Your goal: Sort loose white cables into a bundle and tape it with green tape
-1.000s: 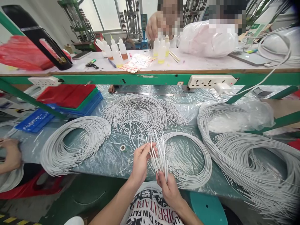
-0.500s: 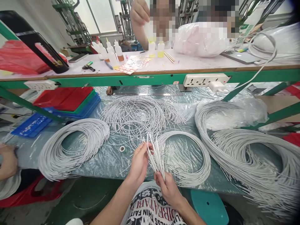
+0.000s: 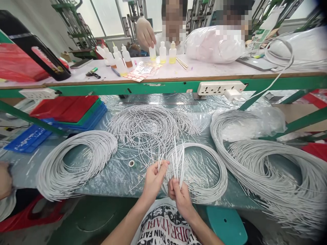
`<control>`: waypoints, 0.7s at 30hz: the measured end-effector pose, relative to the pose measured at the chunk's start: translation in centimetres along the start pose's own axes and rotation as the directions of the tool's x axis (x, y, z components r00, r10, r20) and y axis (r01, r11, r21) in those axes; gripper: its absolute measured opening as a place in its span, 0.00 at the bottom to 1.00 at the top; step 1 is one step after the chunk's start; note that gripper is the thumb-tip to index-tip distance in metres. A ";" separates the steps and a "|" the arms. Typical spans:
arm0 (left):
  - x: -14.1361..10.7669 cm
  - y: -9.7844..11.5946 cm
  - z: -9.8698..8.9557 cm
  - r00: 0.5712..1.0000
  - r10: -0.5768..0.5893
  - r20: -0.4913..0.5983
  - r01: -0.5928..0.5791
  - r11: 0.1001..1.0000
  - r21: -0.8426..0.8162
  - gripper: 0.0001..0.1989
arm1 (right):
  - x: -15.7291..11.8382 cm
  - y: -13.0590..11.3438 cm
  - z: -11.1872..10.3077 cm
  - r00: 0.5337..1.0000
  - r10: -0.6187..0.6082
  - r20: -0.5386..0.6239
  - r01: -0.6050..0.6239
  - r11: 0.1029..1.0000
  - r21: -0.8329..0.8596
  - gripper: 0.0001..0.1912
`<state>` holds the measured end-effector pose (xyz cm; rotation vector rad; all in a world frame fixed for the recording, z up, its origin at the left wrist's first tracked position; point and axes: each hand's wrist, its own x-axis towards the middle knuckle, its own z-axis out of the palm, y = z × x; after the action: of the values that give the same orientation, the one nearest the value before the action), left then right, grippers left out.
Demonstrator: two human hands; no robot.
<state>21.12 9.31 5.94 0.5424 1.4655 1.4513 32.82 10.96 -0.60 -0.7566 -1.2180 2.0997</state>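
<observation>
My left hand [image 3: 153, 182] is closed, its thumb and fingers pinching a few white cable ends [image 3: 159, 161]. Beside it on the right, my right hand [image 3: 181, 196] grips a small bundle of white cables [image 3: 178, 165], their ends fanning upward. A gap separates the two groups of cable. Behind my hands lies a tangled pile of thin white cables [image 3: 143, 124]. A neat cable coil [image 3: 221, 170] rests on the table just right of my right hand. Left of my left hand sits a small tape roll [image 3: 131, 163].
A cable coil [image 3: 102, 148] lies at left, and long cable bundles [image 3: 245, 166] spread at right. Stacked red, green and blue trays [image 3: 67, 109] stand back left. Overhead, a shelf [image 3: 158, 86] carries a power strip [image 3: 219, 87] and bottles; a co-worker's hand [image 3: 146, 34] touches one bottle.
My hands have drawn apart; the left now holds a few cable ends away from the right hand's bundle. The co-worker's hand has come down to a bottle on the shelf.
</observation>
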 end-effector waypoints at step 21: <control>2.7 2.2 -1.5 0.986 0.041 -0.159 -0.068 0.984 -0.167 0.17 | -2.4 1.4 -1.2 0.999 0.000 0.046 0.028 0.790 -0.613 0.28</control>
<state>18.00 11.27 6.88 0.3726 1.4365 1.6766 34.95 9.31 -1.87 -0.9700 -1.9673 1.6986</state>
